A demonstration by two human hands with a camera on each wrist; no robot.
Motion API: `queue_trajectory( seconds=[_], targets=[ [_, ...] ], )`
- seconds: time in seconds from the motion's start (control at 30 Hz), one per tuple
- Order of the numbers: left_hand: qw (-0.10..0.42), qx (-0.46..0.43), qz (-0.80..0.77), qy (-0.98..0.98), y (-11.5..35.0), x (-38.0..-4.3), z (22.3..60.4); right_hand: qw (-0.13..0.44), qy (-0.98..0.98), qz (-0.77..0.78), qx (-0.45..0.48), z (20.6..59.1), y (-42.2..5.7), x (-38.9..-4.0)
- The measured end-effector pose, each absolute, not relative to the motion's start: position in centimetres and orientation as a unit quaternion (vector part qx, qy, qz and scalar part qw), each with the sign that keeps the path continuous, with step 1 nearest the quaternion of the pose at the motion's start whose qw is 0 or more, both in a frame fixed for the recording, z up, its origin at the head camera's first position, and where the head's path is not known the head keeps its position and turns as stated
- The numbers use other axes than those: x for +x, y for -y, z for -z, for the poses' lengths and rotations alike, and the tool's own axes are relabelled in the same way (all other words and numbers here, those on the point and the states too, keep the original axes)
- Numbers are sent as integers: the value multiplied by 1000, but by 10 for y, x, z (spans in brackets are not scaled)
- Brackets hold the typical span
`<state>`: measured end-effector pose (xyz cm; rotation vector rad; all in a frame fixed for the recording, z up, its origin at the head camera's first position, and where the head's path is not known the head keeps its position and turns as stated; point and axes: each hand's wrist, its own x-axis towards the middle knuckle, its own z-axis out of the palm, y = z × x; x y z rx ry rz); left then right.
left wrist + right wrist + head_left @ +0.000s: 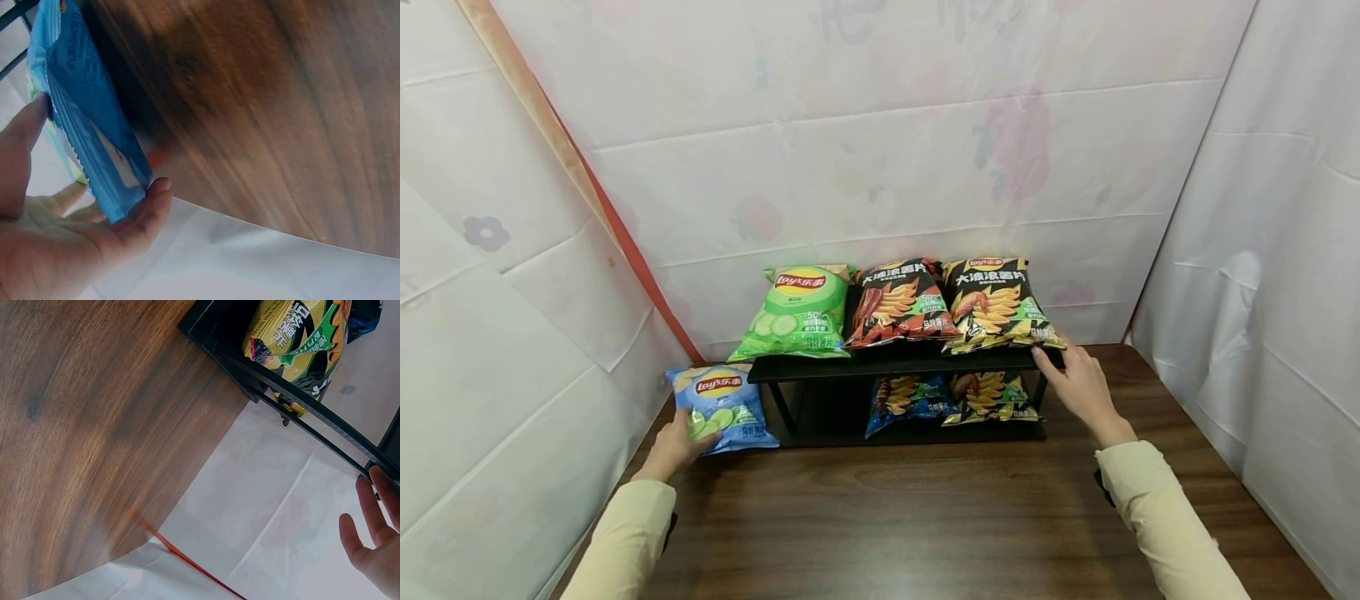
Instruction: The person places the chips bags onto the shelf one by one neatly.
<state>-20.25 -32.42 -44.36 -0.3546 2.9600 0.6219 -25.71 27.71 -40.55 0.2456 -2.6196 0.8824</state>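
In the head view my left hand point(674, 442) holds a blue bag of potato chips point(724, 408) just left of a black two-tier rack point(891, 364). The left wrist view shows the left thumb point(28, 122) on one face of the bag point(87, 94) and fingers at its lower edge. My right hand point(1081, 385) is at the right end of the upper shelf, beside a black-and-yellow chip bag point(996, 304). From the right wrist, that hand point(378, 531) has its fairly straight fingers touching the rack's edge point(319, 409).
A green chip bag point(797, 312) and a red-and-black one point(901, 302) share the upper shelf. Below lie a dark blue bag point(913, 402) and another yellow-and-black bag point(991, 397). The rack stands on a brown wooden table point(880, 517), with white sheeting point(895, 167) behind and at both sides.
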Motion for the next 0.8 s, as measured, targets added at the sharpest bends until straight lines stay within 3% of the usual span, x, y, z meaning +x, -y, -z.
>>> queue_trajectory(
  seconds=[0.33,0.8],
  targets=[
    [63,-107,-181,-976,315,-196,442,188,928,-309,89,406,-277,-257],
    [-63,39,-36,-997,307,-197,473,210,925,-294,114,407,-278,-257]
  ],
)
